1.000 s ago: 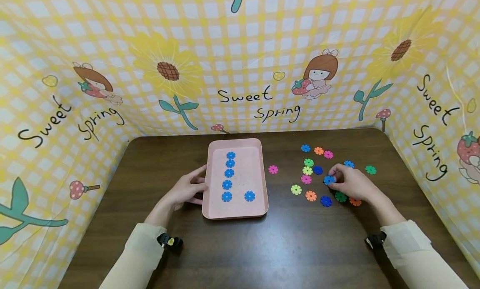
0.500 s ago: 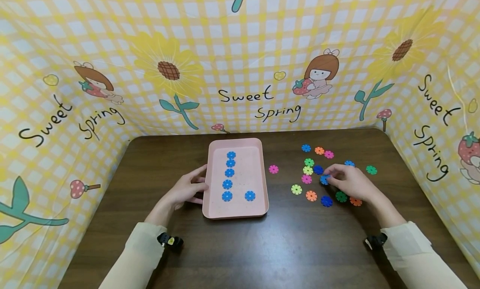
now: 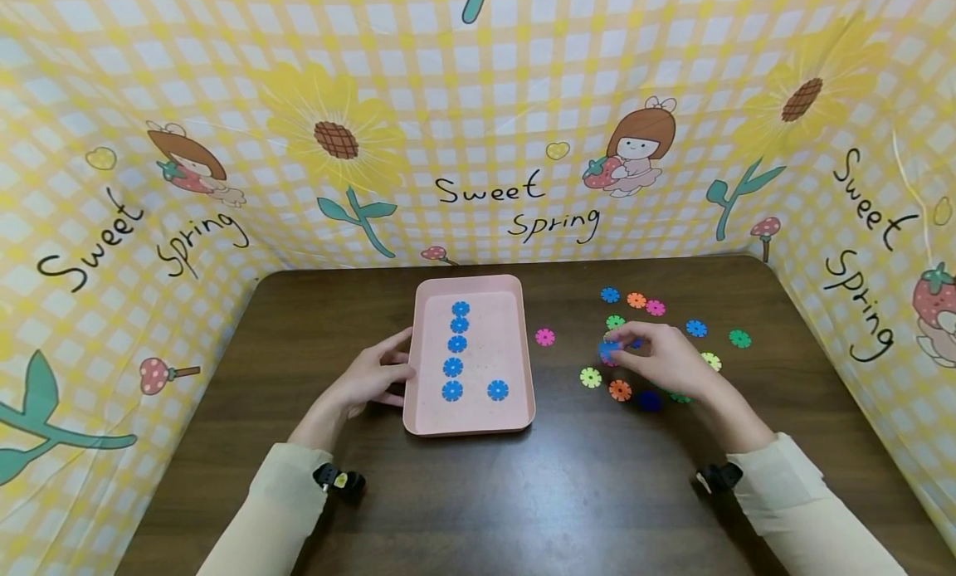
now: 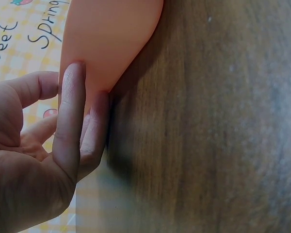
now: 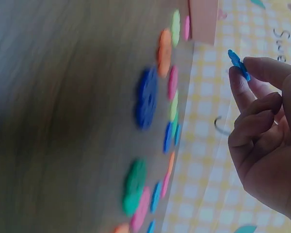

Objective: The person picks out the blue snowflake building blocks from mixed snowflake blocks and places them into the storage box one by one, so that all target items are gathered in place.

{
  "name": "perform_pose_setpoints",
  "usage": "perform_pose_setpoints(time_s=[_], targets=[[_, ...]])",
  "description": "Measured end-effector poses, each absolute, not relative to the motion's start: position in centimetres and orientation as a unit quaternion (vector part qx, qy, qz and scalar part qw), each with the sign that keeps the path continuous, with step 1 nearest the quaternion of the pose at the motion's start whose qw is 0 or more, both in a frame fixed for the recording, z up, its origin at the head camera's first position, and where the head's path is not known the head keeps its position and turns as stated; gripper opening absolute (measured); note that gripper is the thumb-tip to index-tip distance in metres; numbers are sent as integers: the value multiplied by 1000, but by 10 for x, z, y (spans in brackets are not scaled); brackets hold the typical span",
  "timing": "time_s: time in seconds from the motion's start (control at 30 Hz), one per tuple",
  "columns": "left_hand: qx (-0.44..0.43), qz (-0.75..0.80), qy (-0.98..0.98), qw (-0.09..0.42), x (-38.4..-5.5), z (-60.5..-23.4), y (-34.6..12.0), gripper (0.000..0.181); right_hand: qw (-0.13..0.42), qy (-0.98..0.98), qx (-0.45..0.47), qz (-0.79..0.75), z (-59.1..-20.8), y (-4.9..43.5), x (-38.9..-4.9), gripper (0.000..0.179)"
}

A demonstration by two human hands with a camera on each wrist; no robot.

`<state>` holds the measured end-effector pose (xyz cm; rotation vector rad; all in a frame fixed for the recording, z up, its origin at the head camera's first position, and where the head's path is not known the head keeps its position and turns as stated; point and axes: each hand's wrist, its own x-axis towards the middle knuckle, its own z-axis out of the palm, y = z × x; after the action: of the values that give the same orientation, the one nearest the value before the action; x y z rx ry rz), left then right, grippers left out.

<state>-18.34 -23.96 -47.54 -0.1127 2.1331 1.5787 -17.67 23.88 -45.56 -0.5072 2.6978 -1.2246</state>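
Note:
In the head view, my left hand (image 3: 369,377) holds the left edge of a shallow pink tray (image 3: 493,331). The left wrist view shows its fingertips against the tray's outer wall (image 4: 114,39). Inside the tray, several blue snowflake building discs stand in a column, the lowest blue disc (image 3: 451,391) at its near end. One single blue disc (image 3: 497,391) lies right of it. My right hand (image 3: 665,360) pinches another blue snowflake disc (image 3: 607,351) between thumb and fingertips. That pinched disc (image 5: 238,64) is raised above the table in the right wrist view.
Loose discs of mixed colours lie right of the tray, including a pink disc (image 3: 544,337), an orange disc (image 3: 620,390) and a green disc (image 3: 739,339). A dark blue disc (image 5: 147,98) lies below the right hand. Patterned cloth (image 3: 478,111) stands behind the brown table (image 3: 582,485).
My right hand has moved left over the loose discs, carrying the blue snowflake disc. A yellow-green disc on the right has come into sight. The left hand and tray keep their place.

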Motion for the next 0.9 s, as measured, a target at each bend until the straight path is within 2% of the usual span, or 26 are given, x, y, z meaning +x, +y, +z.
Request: perform_pose_setpoints(time_s=[0.6,0.9], targets=[[-40,575,781,240,-184,-476,-240,76,47,865,-214,-452,-469,146,-185,23],[-42,578,778,241,-184,-476,-240,77,73,865,-233,-439,-480,110,-194,19]])
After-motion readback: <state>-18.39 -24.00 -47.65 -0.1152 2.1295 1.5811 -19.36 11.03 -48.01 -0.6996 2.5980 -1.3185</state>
